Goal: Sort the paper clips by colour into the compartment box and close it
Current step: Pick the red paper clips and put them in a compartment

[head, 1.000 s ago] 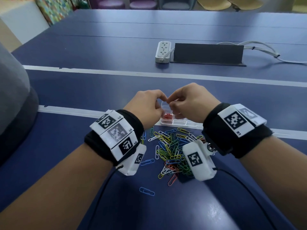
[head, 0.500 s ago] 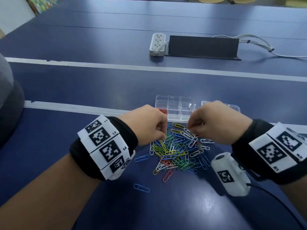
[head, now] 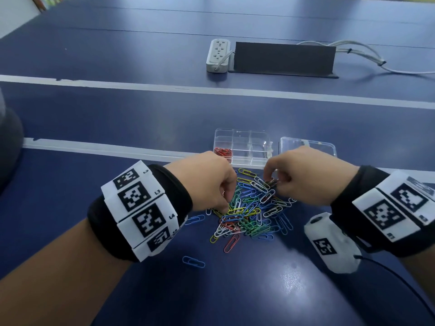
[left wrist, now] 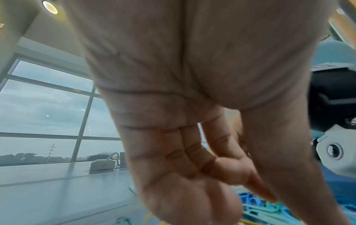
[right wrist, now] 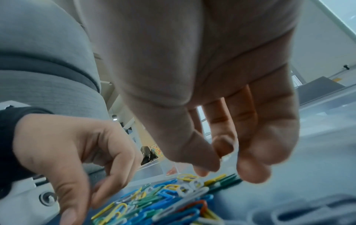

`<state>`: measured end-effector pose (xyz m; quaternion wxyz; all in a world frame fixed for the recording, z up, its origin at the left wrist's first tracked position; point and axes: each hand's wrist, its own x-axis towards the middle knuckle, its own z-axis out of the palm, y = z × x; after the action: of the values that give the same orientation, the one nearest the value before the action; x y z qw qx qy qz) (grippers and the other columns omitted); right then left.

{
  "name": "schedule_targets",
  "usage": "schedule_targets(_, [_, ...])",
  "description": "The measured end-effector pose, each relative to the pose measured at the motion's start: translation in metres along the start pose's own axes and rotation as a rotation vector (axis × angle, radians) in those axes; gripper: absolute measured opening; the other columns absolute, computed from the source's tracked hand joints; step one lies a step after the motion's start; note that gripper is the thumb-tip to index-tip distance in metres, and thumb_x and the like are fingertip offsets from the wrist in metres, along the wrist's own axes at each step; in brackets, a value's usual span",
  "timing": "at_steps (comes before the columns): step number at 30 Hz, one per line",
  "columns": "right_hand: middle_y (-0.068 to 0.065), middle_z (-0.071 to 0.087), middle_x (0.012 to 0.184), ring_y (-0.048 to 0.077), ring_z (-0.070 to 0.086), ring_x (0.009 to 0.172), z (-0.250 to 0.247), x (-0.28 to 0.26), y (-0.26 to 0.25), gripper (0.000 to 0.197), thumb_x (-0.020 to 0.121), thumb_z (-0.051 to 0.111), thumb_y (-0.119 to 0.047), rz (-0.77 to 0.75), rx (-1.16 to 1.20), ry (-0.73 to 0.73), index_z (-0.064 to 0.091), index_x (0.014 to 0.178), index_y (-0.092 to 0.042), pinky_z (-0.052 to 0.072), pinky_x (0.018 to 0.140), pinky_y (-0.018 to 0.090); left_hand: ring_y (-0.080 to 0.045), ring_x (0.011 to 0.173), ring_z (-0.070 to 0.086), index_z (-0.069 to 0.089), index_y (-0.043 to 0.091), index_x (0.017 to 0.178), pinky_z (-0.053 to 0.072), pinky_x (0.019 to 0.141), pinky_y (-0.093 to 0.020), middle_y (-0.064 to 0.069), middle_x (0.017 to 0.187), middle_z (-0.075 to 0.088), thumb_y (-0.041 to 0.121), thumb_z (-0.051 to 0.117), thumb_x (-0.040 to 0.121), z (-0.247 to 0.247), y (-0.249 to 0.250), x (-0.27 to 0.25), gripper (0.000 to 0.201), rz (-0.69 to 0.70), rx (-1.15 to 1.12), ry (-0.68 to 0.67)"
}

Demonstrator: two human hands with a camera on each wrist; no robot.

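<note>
A heap of mixed-colour paper clips (head: pixel 249 208) lies on the blue table. Just behind it stands the clear compartment box (head: pixel 242 137), open, with red clips (head: pixel 223 151) in its near-left cell. Its lid (head: pixel 308 144) lies flat to the right. My left hand (head: pixel 226 203) reaches down into the heap's left side. In the right wrist view its thumb and forefinger (right wrist: pixel 100 190) stand apart with their tips on the clips. My right hand (head: pixel 270 178) hovers at the heap's far edge, thumb and forefinger tips (right wrist: pixel 215 164) close together just over green clips (right wrist: pixel 227 179). I see nothing held.
Stray clips lie nearer me: a blue one (head: pixel 193 261), another blue one (head: pixel 195 219) and a red one (head: pixel 231 243). A white power strip (head: pixel 217 55), a black stand (head: pixel 283 58) and cables (head: pixel 367 57) sit at the back. Grey clothing (head: pixel 9 142) shows at far left.
Both hands have come back from over the box's red cell to the heap. The box and its lid now show uncovered.
</note>
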<state>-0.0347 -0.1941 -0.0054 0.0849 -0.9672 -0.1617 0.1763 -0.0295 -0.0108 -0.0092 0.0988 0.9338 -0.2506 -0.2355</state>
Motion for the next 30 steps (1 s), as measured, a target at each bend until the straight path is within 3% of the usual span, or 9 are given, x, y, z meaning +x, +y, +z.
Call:
schedule_targets(3, [-0.011,0.044,0.058,0.015,0.045,0.069,0.002,-0.003,-0.001,0.027,0.078,0.052,-0.014,-0.023,0.047,-0.001,0.07,0.093,-0.027,0.041,0.07,0.026,-0.002,0.051,0.042,0.064,0.025,0.077,0.031,0.047,-0.02,0.01,0.056,0.047,0.036,0.077,0.069,0.004,0.005,-0.004,0.019,0.017,0.046,-0.041])
schedule_targets(7, [-0.009,0.058,0.077,0.01,0.05,0.071,0.003,-0.006,-0.003,0.024,0.078,0.056,-0.011,-0.071,0.069,0.022,0.075,0.088,-0.023,0.046,0.076,0.023,-0.004,0.056,0.041,0.06,0.025,0.083,0.031,0.05,-0.024,0.01,0.061,0.046,0.044,0.079,0.063,0.012,0.009,-0.005,0.033,0.022,0.095,-0.075])
schedule_targets(9, [-0.005,0.067,0.087,0.008,0.051,0.071,0.004,-0.007,-0.006,0.021,0.078,0.06,-0.014,-0.095,0.055,0.008,0.075,0.089,-0.025,0.044,0.075,0.02,-0.008,0.06,0.042,0.059,0.026,0.082,0.033,0.056,-0.025,0.01,0.06,0.043,0.04,0.075,0.069,0.011,0.011,-0.004,0.025,0.036,0.111,-0.062])
schedule_targets(12, [-0.006,0.07,0.09,0.009,0.056,0.076,0.005,-0.007,-0.008,0.019,0.077,0.067,-0.021,-0.086,0.041,-0.046,0.073,0.093,-0.028,0.048,0.078,0.024,-0.01,0.064,0.042,0.061,0.026,0.085,0.033,0.063,-0.023,0.011,0.06,0.041,0.031,0.066,0.08,0.009,0.011,-0.004,0.008,0.055,0.136,-0.03])
schedule_targets(17, [-0.006,0.069,0.073,0.014,0.063,0.072,0.002,-0.01,-0.006,0.021,0.077,0.06,-0.011,-0.052,0.038,-0.036,0.075,0.086,-0.024,0.053,0.084,0.031,-0.015,0.08,0.049,0.066,0.023,0.092,0.038,0.069,-0.021,0.008,0.079,0.055,0.026,0.061,0.083,0.007,0.003,-0.008,0.01,0.021,0.108,0.01])
schedule_targets(21, [-0.013,0.059,0.06,0.014,0.055,0.067,-0.002,-0.013,-0.001,0.028,0.079,0.054,-0.009,-0.021,0.023,-0.001,0.075,0.092,-0.023,0.049,0.078,0.022,-0.014,0.08,0.049,0.063,0.027,0.103,0.039,0.072,-0.022,0.011,0.078,0.053,0.023,0.06,0.085,0.004,-0.001,-0.008,0.018,0.001,0.057,0.022])
schedule_targets(25, [-0.001,0.075,0.087,0.021,0.066,0.086,-0.002,-0.014,-0.002,0.025,0.081,0.055,-0.01,-0.01,0.0,0.025,0.075,0.091,-0.022,0.051,0.081,0.025,-0.012,0.079,0.041,0.052,0.028,0.117,0.032,0.071,-0.021,0.011,0.082,0.049,0.024,0.06,0.086,0.004,-0.003,-0.008,0.032,-0.005,0.045,0.052])
schedule_targets(30, [0.0,0.075,0.086,0.021,0.067,0.083,0.005,-0.011,-0.011,0.02,0.08,0.059,-0.015,-0.05,-0.017,-0.012,0.075,0.087,-0.024,0.052,0.086,0.034,-0.012,0.077,0.043,0.056,0.028,0.104,0.036,0.07,-0.022,0.011,0.084,0.055,0.018,0.055,0.087,0.006,-0.003,-0.012,0.02,0.01,0.047,0.038])
